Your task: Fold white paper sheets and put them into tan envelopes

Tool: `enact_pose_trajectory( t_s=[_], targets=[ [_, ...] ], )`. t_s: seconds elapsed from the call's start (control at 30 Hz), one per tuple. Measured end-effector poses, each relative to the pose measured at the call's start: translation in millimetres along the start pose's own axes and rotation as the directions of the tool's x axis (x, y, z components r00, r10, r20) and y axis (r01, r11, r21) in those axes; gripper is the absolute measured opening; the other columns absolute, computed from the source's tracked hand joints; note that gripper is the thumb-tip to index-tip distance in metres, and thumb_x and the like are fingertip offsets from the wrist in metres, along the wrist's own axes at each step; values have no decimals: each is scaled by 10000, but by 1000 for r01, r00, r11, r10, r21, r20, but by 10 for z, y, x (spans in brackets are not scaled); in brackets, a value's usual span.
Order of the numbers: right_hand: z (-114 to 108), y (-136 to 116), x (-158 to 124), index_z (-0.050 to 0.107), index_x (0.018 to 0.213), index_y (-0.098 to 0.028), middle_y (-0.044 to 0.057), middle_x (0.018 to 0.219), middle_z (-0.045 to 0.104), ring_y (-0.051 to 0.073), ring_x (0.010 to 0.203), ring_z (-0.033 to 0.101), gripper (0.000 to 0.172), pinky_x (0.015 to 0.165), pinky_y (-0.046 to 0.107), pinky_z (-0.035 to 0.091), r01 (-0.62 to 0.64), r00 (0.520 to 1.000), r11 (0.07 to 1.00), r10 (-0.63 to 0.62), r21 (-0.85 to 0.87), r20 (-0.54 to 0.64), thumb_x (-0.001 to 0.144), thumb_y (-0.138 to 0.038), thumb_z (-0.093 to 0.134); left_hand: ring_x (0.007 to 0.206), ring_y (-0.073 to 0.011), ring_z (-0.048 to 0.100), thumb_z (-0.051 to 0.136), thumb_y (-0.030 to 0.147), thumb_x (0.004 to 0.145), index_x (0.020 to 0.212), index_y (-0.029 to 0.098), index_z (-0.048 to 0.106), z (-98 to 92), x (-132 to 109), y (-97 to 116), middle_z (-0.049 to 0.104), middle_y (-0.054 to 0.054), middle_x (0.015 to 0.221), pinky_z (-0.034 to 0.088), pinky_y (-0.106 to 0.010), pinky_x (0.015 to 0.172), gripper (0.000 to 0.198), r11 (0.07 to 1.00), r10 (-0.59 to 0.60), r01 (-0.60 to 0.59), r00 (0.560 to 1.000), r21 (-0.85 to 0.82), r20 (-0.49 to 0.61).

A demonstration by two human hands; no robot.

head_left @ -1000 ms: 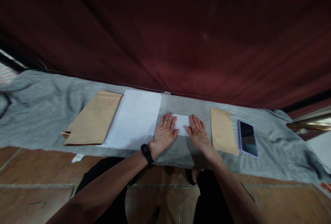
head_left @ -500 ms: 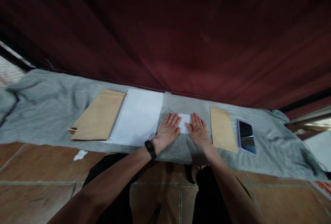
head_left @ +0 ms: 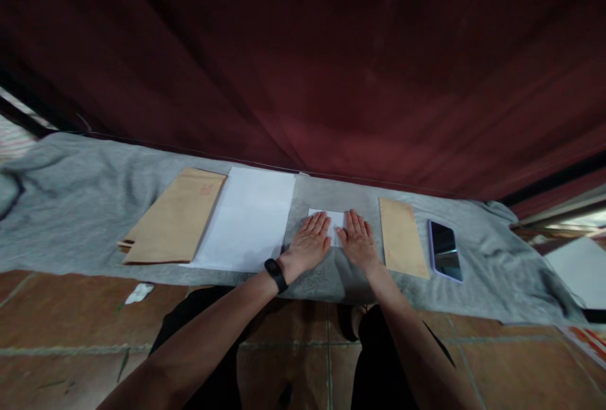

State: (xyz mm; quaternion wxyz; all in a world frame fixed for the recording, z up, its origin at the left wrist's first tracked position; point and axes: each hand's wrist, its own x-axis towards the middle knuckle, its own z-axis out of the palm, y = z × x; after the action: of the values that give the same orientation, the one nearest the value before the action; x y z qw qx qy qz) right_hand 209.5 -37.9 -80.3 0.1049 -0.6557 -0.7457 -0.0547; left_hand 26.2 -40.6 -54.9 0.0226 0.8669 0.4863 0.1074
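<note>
A small piece of white paper [head_left: 336, 220], perhaps folded, lies on the grey cloth under both hands. My left hand [head_left: 310, 237] rests flat on its left part, fingers stretched out, with a black band on the wrist. On its right end lies my right hand [head_left: 359, 239], also flat with the fingers extended. Left of my left hand is a stack of large white paper sheets [head_left: 249, 217]. A single brown envelope [head_left: 402, 236] lies just right of my right hand. The fingers hide parts of the small paper.
Several brown envelopes [head_left: 177, 217] sit left of the white sheets. A phone [head_left: 445, 250] in a purple case lies on the far right of the grey cloth [head_left: 502, 265]. Dark red fabric [head_left: 322, 94] hangs behind. A crumpled white scrap [head_left: 139, 293] is on the tiled floor.
The view has shifted slightly. My left hand has slid a little down the small paper, so more of its upper left edge shows. Both hands stay flat on it.
</note>
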Motion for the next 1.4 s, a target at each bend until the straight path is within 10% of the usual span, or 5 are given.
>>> enact_pose_trajectory(
  t_s=[0.47, 0.87, 1.4],
  targets=[
    [-28, 175, 4, 407, 1518, -74, 186, 1546, 447, 308, 1426, 419, 563, 1154, 485, 329, -76, 994, 997, 76, 7, -73, 1052, -380, 331, 1516, -285, 264, 310, 425, 1036, 1524, 41, 367, 37, 125, -121, 320, -191, 1612, 215, -445, 1245, 623, 979, -196, 198, 980, 44, -31],
    [-200, -248, -62, 380, 1542, -143, 88, 1603, 378, 206, 1490, 331, 535, 1226, 402, 271, 197, 980, 958, -197, 209, -21, 1067, -380, 316, 1518, -254, 261, 343, 209, 987, 1524, 69, 380, 55, 52, -127, 352, -153, 1607, 252, -447, 1247, 556, 999, 9, -6, 995, 38, -99],
    [-141, 107, -18, 355, 1558, -156, 114, 1621, 332, 271, 1487, 330, 563, 1208, 453, 253, 61, 997, 997, -62, 50, 37, 1060, -416, 324, 1514, -279, 273, 356, 481, 1019, 1536, 148, 377, 45, 2, -241, 327, -147, 1621, 265, -474, 1232, 615, 993, -111, 112, 993, 48, -30]
  ],
)
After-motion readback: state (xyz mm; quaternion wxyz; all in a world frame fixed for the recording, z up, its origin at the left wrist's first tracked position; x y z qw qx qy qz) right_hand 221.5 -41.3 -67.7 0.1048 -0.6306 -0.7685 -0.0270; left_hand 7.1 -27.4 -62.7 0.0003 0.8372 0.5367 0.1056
